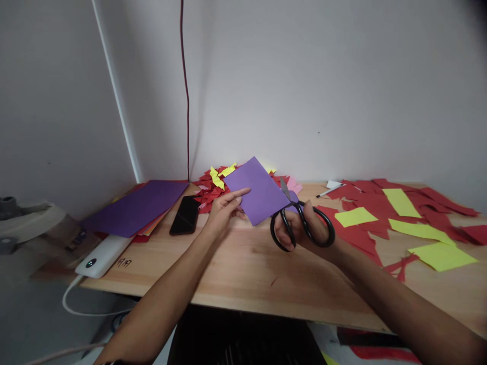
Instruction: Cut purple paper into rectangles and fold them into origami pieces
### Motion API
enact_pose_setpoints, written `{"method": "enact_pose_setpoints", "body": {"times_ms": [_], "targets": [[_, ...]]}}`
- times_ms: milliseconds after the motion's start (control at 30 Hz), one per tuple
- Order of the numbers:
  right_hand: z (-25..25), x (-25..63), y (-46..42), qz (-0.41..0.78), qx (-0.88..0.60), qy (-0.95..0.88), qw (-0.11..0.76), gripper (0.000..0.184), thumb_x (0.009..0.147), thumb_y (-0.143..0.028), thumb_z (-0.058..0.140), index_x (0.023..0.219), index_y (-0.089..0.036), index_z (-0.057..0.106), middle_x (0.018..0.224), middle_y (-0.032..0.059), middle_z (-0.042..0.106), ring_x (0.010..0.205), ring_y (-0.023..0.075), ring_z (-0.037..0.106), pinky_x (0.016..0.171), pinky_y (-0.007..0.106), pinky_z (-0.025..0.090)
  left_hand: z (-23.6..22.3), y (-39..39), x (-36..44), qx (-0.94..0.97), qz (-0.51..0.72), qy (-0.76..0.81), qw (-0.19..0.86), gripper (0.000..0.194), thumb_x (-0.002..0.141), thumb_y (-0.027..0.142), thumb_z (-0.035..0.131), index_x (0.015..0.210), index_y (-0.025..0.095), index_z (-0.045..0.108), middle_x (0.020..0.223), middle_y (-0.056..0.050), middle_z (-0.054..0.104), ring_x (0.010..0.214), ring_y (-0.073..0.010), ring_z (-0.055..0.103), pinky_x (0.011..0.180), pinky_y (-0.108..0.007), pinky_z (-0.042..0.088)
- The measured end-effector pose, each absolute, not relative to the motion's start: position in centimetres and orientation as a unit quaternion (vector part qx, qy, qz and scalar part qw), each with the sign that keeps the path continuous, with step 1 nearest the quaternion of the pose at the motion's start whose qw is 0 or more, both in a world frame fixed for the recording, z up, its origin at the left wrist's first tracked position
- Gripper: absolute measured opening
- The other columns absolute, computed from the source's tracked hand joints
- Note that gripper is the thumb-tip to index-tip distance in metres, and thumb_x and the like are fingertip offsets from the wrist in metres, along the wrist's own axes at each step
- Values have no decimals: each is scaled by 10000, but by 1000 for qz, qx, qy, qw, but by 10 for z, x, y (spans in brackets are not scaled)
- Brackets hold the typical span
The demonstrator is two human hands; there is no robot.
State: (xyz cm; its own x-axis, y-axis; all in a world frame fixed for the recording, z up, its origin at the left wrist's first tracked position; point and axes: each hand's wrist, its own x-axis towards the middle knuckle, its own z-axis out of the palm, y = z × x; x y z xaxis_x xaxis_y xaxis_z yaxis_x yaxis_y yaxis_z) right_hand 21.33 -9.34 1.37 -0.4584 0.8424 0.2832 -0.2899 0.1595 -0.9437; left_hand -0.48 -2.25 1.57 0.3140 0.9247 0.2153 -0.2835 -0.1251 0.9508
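right forearm (384, 291): reaching over worktop (236, 279). purple paper (261, 195): hovering above, probably weighing little, creasing easily (edges suiting fingertips). left hand (222, 210): grip is pinching its edge. right hand (304, 230): grip is clasping scissors (296, 205).

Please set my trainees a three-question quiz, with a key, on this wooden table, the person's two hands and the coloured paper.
1. Which colour is the flat, four-sided paper sheet in the left hand?
A) yellow
B) purple
C) red

2. True or false: the black-handled metal scissors are in the right hand.

3. Which two colours are most of the loose, flat paper pieces at the right of the light wooden table?

Key: 1. B; 2. true; 3. red and yellow.
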Motion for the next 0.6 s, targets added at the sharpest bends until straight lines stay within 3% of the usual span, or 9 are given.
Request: {"method": "enact_pose_setpoints", "body": {"times_ms": [300, 600], "targets": [[14, 211, -92, 619, -235, -577, 479, 770, 869, -792, 191, 769, -181, 647, 550, 32, 542, 450, 153, 477, 487, 313, 374, 16, -24, -1, 529, 487, 274, 639, 416, 772, 284, 706, 1159, 132, 717, 680, -54, 657, 618, -146, 637, 636, -331, 602], [15, 211, -92, 616, -227, -574, 488, 788, 864, -794, 175, 755, -182, 660, 560, 38, 539, 457, 156, 471, 504, 328, 387, 15, -23, -2, 523, 490, 265, 645, 419, 777, 303, 714, 1166, 147, 713, 686, -42, 657, 635, -132, 622, 646, -305, 585]]}}
